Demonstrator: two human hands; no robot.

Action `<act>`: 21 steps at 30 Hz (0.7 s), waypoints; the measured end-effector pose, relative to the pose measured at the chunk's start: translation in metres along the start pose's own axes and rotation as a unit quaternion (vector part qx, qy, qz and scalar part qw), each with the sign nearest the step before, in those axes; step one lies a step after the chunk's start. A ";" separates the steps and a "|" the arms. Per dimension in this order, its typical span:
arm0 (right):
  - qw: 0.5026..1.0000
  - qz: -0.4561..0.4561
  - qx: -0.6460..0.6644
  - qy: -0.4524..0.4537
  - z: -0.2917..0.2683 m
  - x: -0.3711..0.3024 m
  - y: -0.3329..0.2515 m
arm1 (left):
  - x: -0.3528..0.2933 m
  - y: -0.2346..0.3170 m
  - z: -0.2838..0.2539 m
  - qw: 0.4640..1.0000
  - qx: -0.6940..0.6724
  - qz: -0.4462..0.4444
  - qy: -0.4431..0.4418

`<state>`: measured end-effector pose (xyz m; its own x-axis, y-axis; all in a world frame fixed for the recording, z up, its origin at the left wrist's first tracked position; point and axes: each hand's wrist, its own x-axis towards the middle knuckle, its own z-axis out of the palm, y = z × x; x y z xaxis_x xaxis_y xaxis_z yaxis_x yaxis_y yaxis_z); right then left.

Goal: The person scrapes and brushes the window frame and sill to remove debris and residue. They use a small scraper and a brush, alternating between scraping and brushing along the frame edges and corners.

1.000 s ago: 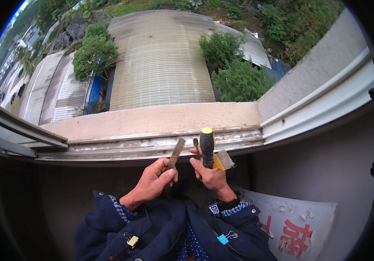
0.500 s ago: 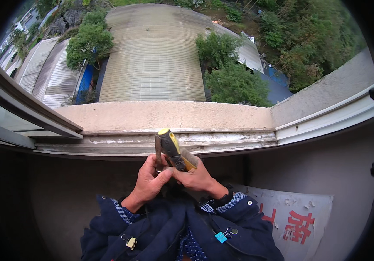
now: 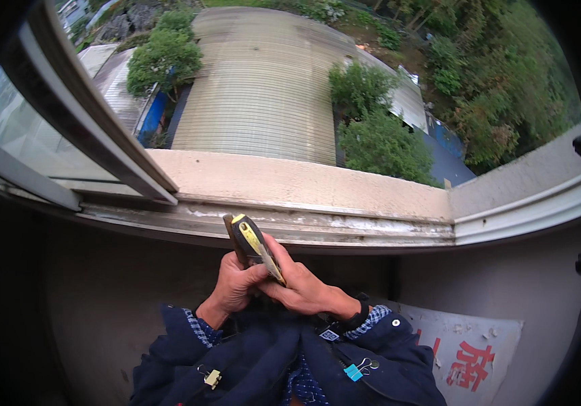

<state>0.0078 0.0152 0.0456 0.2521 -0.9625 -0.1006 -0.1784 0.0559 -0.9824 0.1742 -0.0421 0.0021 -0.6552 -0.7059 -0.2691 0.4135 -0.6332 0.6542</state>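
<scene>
Both my hands meet in front of my chest, just inside the window sill. My right hand [image 3: 302, 284] is closed around a black-and-yellow handled tool [image 3: 250, 238], its yellow-tipped end pointing up and slightly left. The tool's lower part is hidden by my fingers, so its exact kind does not show. Pressed close along its left side is a narrow, flat brown bar [image 3: 230, 230], gripped by my left hand [image 3: 231, 285]. My left thumb lies against the lower part of the handle. A pale strip [image 3: 273, 265] runs beside the handle, near my right fingers.
The worn window track [image 3: 317, 229] and concrete ledge [image 3: 290, 179] lie ahead. A sliding window frame [image 3: 94, 128] stands at the left. Outside, far below, is a corrugated roof [image 3: 257, 95]. A white sheet with red characters [image 3: 500, 338] leans at the lower right.
The view has turned, so the window frame looks larger at left. The handled tool has been turned in my right hand, showing more of its yellow side. The brown bar now leans left.
</scene>
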 end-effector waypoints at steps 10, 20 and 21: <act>0.992 0.009 -0.072 -0.101 -0.010 0.012 -0.006 | -0.008 -0.011 -0.005 0.993 -0.008 0.115 0.038; 0.981 0.080 -0.133 -0.112 -0.026 0.012 -0.016 | -0.022 0.007 -0.016 0.975 -0.025 0.158 0.156; 0.985 0.081 -0.122 -0.087 -0.029 0.011 -0.018 | -0.024 0.008 -0.020 0.973 -0.037 0.170 0.150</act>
<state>-0.0142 -0.0041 0.0671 0.3571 -0.8849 -0.2990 -0.4482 0.1186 -0.8860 0.2056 -0.0368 0.0001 -0.2631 -0.9322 -0.2484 0.6250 -0.3608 0.6922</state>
